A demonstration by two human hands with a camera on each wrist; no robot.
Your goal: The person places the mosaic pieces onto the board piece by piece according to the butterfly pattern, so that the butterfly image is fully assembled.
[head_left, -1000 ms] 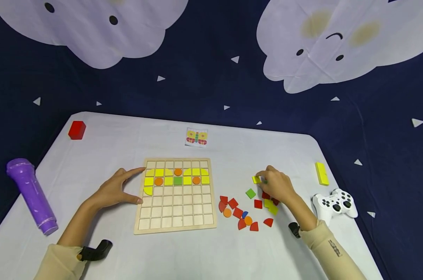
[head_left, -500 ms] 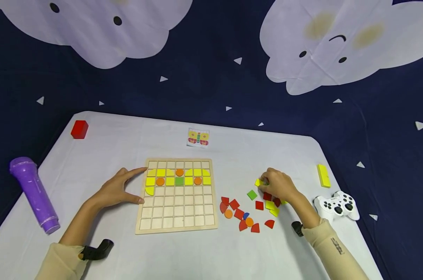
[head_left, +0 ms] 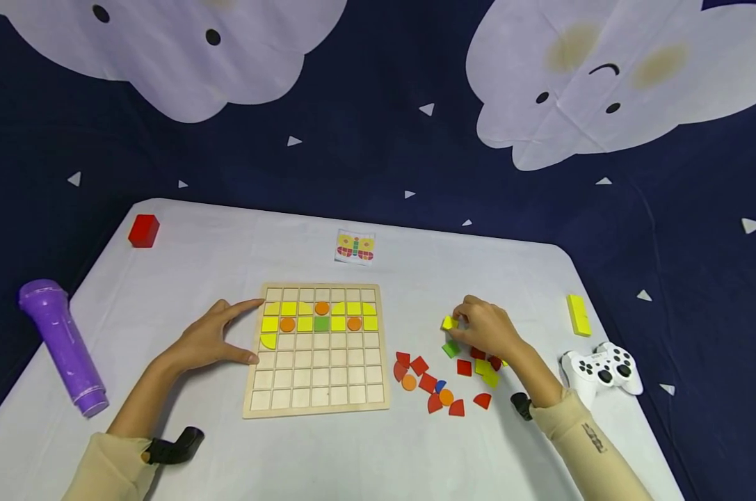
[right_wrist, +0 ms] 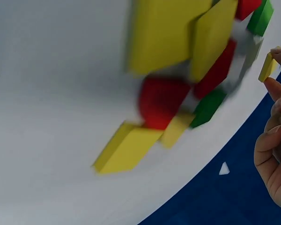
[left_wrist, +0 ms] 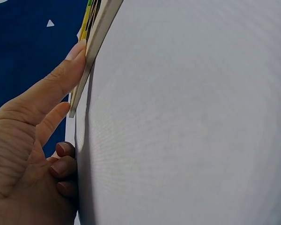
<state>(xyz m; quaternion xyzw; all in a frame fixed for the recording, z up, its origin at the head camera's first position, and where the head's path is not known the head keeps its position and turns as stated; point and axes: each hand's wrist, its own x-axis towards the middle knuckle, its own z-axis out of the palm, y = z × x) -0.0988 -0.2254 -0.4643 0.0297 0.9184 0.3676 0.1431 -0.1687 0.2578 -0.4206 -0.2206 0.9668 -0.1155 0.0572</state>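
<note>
My right hand pinches a small yellow tile between thumb and index finger, over the right part of the table. In the right wrist view the pinched yellow tile is at the right edge, with the other fingers curled. A green square tile lies just below that hand. My left hand rests its spread index finger and thumb against the left edge of a wooden grid board. Yellow tiles, orange circles and a green square fill several upper cells of the board.
Loose red tiles and yellow tiles lie right of the board. A butterfly picture card is behind it. Around the table are a purple microphone-shaped object, a red block, a yellow block and a white game controller.
My right hand has moved slightly left with the yellow tile, away from the loose pile. The left hand has stayed at the board's edge.
</note>
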